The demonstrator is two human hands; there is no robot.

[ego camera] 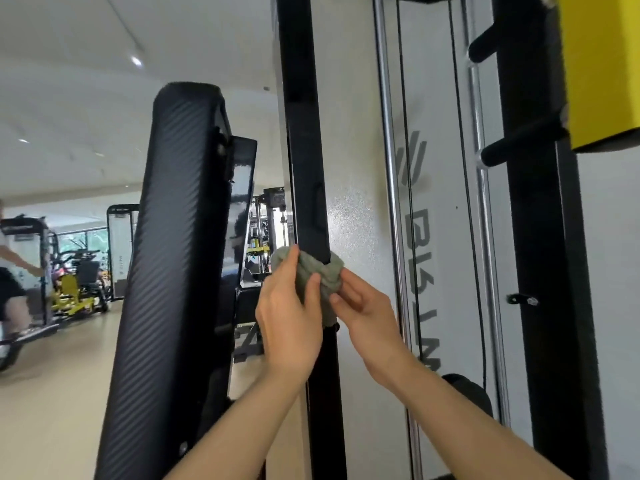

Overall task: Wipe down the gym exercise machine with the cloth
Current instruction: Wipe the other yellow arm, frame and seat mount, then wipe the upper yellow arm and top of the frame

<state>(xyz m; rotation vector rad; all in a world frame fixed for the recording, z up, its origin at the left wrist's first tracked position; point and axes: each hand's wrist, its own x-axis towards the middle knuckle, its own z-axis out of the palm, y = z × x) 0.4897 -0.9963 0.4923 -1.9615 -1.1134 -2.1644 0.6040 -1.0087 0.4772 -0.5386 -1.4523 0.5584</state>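
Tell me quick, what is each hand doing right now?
Left hand: grips the grey cloth against the black post.
Right hand: pinches the same cloth.

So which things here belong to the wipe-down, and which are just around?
In the job: cloth, gripped by the left hand and right hand, on the black post.

Just around, untouched: pad, chrome rod, pegs, yellow block, far yellow machine, person at the left edge.

At far left a person [8, 285] is beside a black rack [44, 289]. Yellow-and-black machines [71, 291] sit behind on the pale floor [52, 393]. A round light [136, 61] shines in the white ceiling [69, 36].
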